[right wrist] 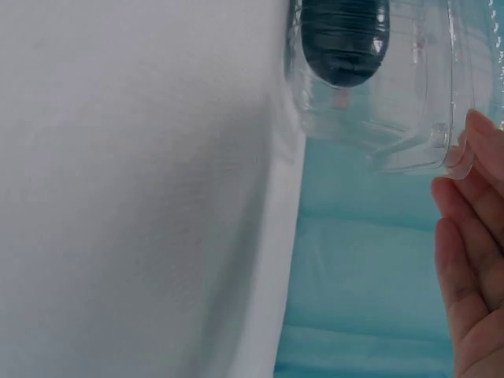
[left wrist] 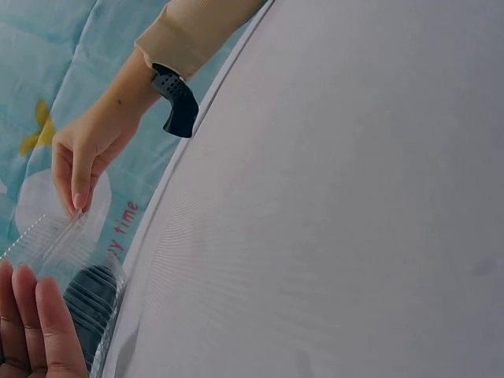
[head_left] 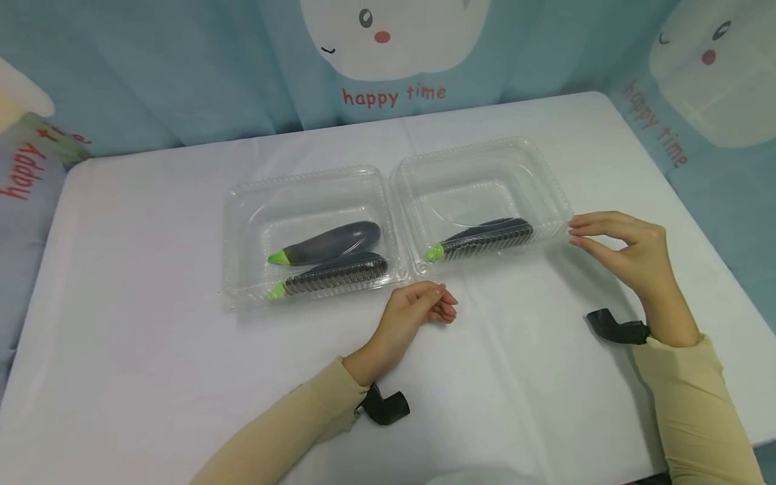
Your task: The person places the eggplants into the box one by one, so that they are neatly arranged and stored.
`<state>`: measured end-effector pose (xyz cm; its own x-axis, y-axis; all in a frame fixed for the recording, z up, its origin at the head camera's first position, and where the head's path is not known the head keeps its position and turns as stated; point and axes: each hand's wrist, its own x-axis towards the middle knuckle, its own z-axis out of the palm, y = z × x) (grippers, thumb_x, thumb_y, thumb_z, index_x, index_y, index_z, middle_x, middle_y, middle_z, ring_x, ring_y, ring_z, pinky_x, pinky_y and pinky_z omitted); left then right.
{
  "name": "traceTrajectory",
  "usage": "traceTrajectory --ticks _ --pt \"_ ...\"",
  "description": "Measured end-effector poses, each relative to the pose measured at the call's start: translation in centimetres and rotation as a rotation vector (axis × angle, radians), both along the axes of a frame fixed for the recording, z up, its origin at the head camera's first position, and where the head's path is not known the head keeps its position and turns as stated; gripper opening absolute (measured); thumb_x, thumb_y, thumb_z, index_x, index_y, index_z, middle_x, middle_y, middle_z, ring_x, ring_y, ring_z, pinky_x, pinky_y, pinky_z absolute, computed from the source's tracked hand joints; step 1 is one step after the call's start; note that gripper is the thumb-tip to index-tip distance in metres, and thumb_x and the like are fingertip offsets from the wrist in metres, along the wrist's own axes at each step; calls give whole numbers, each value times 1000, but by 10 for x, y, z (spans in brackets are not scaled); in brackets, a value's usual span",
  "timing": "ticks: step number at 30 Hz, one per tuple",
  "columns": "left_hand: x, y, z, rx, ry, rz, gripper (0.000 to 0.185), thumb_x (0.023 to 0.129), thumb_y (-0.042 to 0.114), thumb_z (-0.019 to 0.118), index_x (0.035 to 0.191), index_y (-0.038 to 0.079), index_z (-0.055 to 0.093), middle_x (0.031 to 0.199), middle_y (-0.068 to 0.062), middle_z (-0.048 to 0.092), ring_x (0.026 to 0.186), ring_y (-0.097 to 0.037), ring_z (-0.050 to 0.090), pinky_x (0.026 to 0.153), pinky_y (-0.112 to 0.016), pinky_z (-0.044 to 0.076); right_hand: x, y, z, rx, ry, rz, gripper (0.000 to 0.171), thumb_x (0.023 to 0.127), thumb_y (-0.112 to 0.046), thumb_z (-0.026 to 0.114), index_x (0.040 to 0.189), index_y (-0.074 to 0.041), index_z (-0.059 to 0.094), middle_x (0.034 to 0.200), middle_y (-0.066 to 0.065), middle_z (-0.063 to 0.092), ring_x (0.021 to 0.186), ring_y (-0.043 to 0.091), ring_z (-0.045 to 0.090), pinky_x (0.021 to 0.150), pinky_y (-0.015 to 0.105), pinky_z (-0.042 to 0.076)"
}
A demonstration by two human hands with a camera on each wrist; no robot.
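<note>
Two clear plastic clamshell boxes stand side by side in the head view. Two dark eggplants with green tips, one of them (head_left: 336, 244), lie in the left box (head_left: 245, 209). A single eggplant (head_left: 485, 237) lies along the near wall of the right box (head_left: 467, 182). My right hand (head_left: 630, 252) pinches the right box's near right corner between thumb and fingers, which the right wrist view also shows at the box's lip (right wrist: 457, 157). My left hand (head_left: 415, 306) stays just in front of the boxes, near their meeting corners, fingers loosely bent and holding nothing.
A white cloth covers the table (head_left: 133, 350). Behind and beside it hang blue curtains (head_left: 200, 74) printed with pale cartoon faces and red lettering. Each wrist wears a black device, such as the right one (head_left: 615, 328). Something pale (head_left: 481, 477) shows at the bottom edge.
</note>
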<state>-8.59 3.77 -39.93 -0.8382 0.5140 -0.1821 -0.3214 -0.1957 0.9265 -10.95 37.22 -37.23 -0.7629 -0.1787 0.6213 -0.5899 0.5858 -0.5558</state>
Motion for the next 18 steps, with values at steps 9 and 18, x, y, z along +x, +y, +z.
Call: traceTrajectory --ticks 9,18 --pt "9 -22 6 -102 181 -101 24 98 6 47 94 -12 63 85 -19 66 77 -14 65 77 -33 55 -4 -8 10 -26 -12 36 17 74 1 77 81 14 69 89 14 71 93 6 64 87 18 46" --pt "1 -83 55 -181 435 -51 21 97 -1 46 94 -12 63 89 -24 65 82 -15 66 77 -34 55 -11 -12 41 7 30 26 42 83 -26 73 86 16 68 98 0 71 96 1 62 89 16 44"
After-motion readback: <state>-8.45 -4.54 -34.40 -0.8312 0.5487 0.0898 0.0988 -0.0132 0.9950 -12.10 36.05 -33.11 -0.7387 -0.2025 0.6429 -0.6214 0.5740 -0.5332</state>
